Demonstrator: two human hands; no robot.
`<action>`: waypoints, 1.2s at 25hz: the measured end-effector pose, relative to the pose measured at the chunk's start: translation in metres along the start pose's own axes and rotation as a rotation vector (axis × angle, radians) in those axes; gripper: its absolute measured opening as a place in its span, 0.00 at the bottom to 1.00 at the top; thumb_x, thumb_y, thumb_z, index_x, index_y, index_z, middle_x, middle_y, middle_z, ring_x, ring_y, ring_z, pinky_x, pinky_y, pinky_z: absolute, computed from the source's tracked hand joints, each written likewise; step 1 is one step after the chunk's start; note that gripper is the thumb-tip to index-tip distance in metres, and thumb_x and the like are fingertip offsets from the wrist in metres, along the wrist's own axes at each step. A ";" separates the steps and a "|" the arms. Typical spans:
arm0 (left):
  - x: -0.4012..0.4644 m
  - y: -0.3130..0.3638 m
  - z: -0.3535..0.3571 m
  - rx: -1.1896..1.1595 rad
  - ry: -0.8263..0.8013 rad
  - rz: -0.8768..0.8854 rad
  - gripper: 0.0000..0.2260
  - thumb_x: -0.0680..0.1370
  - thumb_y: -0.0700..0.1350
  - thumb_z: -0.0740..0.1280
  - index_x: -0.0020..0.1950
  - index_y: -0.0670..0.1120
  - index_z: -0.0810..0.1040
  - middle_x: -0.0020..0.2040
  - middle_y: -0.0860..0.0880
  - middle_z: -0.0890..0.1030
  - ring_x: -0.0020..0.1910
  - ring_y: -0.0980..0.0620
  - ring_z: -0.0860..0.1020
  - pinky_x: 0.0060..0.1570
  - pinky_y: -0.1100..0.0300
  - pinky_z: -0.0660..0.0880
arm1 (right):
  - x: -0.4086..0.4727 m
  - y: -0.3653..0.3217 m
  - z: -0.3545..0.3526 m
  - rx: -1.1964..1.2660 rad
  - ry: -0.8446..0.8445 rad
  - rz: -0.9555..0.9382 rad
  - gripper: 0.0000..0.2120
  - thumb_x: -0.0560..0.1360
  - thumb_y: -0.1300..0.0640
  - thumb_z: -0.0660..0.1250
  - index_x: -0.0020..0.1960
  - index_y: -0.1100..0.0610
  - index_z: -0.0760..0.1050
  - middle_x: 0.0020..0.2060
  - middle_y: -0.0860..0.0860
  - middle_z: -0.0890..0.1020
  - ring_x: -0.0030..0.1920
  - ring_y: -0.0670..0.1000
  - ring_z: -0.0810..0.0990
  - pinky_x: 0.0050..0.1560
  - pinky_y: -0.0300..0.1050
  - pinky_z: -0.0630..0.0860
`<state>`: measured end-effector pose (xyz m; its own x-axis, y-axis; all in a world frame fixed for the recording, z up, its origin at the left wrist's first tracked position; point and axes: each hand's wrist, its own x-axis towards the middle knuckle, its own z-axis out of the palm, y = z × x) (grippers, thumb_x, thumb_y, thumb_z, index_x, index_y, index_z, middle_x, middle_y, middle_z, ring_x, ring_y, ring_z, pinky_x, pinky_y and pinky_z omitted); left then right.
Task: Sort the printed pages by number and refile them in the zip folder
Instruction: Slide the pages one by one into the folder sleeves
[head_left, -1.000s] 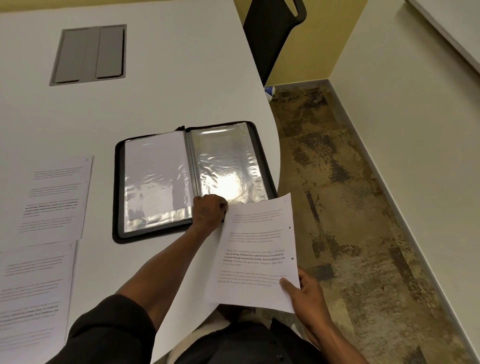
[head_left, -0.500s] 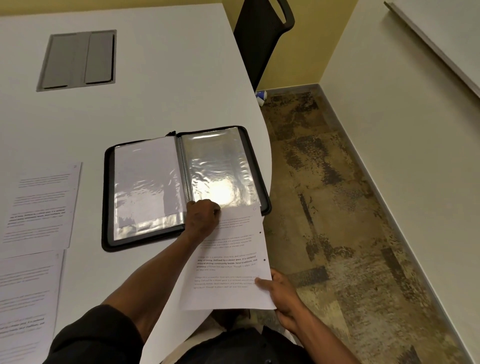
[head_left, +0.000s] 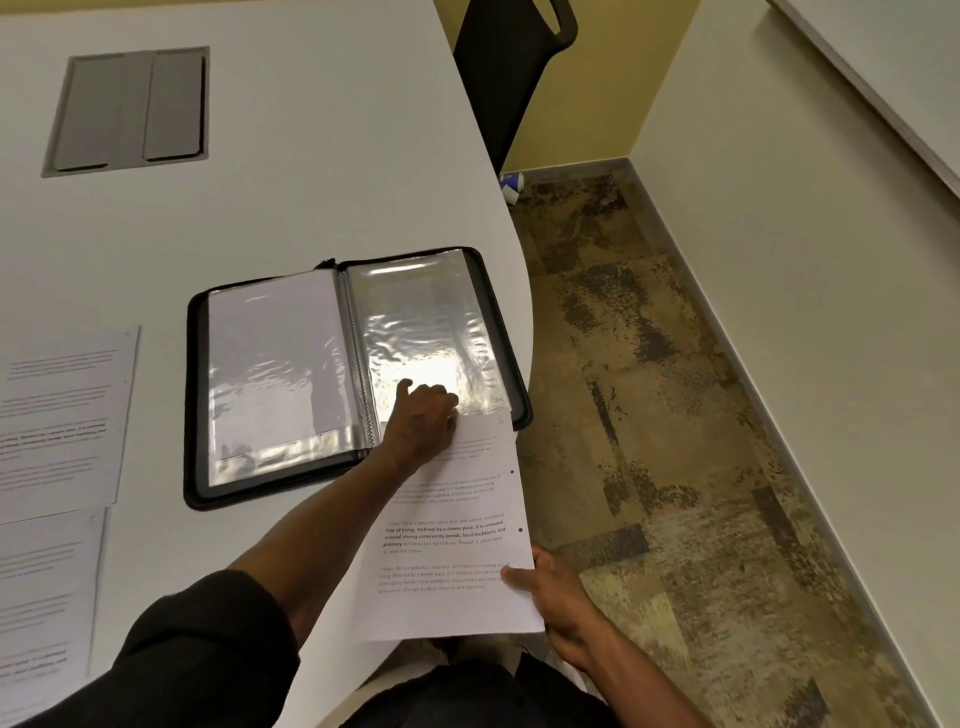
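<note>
The right hand (head_left: 558, 597) pinches a white printed page (head_left: 457, 540) at the black zip folder's (head_left: 358, 374) clear right sleeve (head_left: 431, 332), which the left hand (head_left: 423, 421) grips open. One sheet seems filed already; two loose pages (head_left: 57, 415) wait on the white bench (head_left: 285, 156).

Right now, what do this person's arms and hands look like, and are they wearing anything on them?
Both hands, left hand and right hand, are bare: no gloves, rings or watch visible. The left arm wears a dark sleeve pushed up, forearm bare; the right forearm shows bare too.
</note>
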<state>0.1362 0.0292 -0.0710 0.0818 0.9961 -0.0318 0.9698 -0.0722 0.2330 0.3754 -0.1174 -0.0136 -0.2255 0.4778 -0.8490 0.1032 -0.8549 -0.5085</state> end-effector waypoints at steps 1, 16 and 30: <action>0.005 0.005 -0.002 0.013 -0.018 0.038 0.07 0.77 0.45 0.65 0.49 0.47 0.82 0.44 0.50 0.82 0.46 0.49 0.80 0.64 0.45 0.63 | -0.001 -0.001 0.001 0.009 0.006 -0.006 0.12 0.81 0.64 0.64 0.63 0.58 0.78 0.53 0.54 0.86 0.51 0.55 0.86 0.44 0.46 0.83; 0.025 0.042 -0.002 -0.010 -0.057 0.030 0.11 0.80 0.46 0.62 0.46 0.45 0.83 0.42 0.49 0.83 0.43 0.50 0.80 0.66 0.46 0.64 | 0.018 -0.028 0.012 -0.130 0.108 -0.155 0.32 0.79 0.68 0.61 0.69 0.34 0.62 0.59 0.48 0.80 0.56 0.53 0.82 0.53 0.53 0.83; 0.022 0.043 -0.005 -0.091 -0.104 -0.021 0.11 0.80 0.46 0.62 0.52 0.46 0.85 0.46 0.49 0.84 0.46 0.50 0.80 0.68 0.46 0.62 | 0.033 -0.035 0.019 -0.059 0.071 -0.231 0.28 0.81 0.65 0.64 0.72 0.38 0.64 0.59 0.45 0.80 0.58 0.50 0.81 0.56 0.52 0.82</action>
<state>0.1783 0.0482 -0.0564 0.0897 0.9865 -0.1372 0.9471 -0.0419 0.3182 0.3461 -0.0757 -0.0215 -0.1817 0.6741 -0.7159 0.1137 -0.7088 -0.6962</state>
